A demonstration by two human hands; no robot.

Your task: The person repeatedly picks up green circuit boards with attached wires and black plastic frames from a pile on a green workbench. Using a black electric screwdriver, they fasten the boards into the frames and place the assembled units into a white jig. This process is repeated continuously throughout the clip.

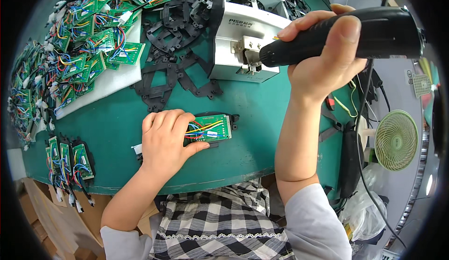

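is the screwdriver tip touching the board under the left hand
No, the right hand holds the electric screwdriver up at the white machine, away from the circuit board.

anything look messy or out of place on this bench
Nothing looks damaged or spilled. The green circuit boards lie in a loose, overlapping heap with tangled wires at upper left, and black plastic frames are scattered beside them. The board under the left hand sits flat.

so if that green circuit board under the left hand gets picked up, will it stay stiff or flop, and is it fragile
The green circuit board itself looks flat and rigid, so it would likely stay stiff. Its coloured wires loop loosely, so they would probably dangle and could snag. It seems thin and light, lying on a black bracket under the left hand; the small parts on it suggest gentle handling.
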